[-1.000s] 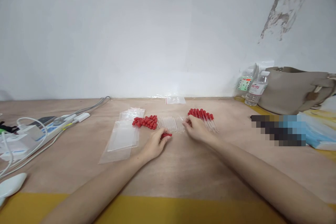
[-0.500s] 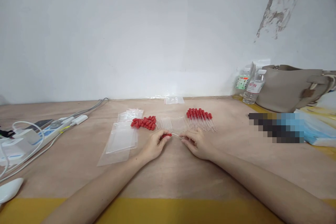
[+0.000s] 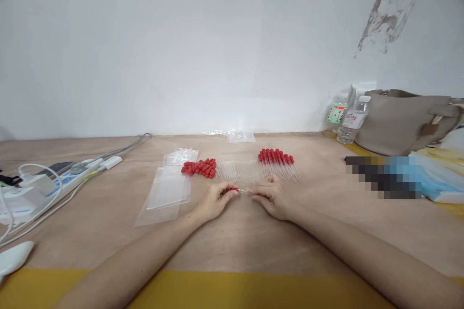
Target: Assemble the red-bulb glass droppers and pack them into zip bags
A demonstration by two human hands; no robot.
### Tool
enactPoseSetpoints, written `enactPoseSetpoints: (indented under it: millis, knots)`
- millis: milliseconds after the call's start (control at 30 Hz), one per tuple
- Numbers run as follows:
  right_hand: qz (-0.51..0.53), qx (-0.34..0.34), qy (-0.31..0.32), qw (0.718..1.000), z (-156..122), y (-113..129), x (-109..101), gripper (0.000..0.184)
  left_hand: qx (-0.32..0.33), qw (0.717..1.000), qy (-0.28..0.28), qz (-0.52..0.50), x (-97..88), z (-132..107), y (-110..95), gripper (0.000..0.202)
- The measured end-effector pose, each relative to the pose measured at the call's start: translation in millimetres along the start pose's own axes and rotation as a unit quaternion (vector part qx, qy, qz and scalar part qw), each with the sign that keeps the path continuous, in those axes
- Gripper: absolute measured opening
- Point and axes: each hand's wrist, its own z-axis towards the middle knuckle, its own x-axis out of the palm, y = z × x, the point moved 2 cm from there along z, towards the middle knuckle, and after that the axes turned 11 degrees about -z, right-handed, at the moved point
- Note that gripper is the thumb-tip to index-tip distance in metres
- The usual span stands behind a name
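1. Count, in hand: one red rubber bulb [image 3: 232,189], pinched between thumb and fingertips of my left hand [image 3: 213,201]. One glass pipette tube [image 3: 243,190], its far end pinched in my right hand [image 3: 274,198]. Bulb and tube meet in the gap between my hands, low over the table.
2. Count, beyond the grip: one heap of loose red bulbs [image 3: 199,168] ahead-left and one row of bare glass tubes [image 3: 239,170] straight ahead. One row of capped droppers [image 3: 277,161] ahead-right. All are too tightly packed to count singly.
3. Left of my left hand is a stack of clear zip bags [image 3: 168,189]; the number of layers is not readable. Far right are two water bottles [image 3: 347,116] and one handbag [image 3: 402,120].
4. Surface: a bare plywood table [image 3: 253,236] against a white wall [image 3: 181,48].
5. Edges: a yellow strip [image 3: 224,292] runs along the near edge under my forearms. A power strip [image 3: 70,177] and cables lie far left. There is open wood between my hands and the near edge.
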Motion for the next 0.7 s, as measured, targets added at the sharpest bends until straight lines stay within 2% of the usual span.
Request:
enactPoseSetpoints:
  millis: [167,333,433,700]
  knots:
    - [-0.065,-0.023,0.025,0.997,1,-3,-8,0.027,0.028,0.996,0.055,0.057,2.1,-3,-8,0.017]
    - [-0.096,-0.002,0.012,0.995,4,7,-7,0.027,0.060,0.992,0.045,0.102,2.8,-4,-13,0.018]
    - [-0.090,0.029,0.015,0.995,6,14,-4,0.025,0.071,0.990,0.041,0.116,3.0,-5,-14,0.016]
    - [-0.022,0.087,0.081,0.993,12,17,7,0.026,0.081,0.988,0.051,0.121,2.4,-7,-11,0.017]
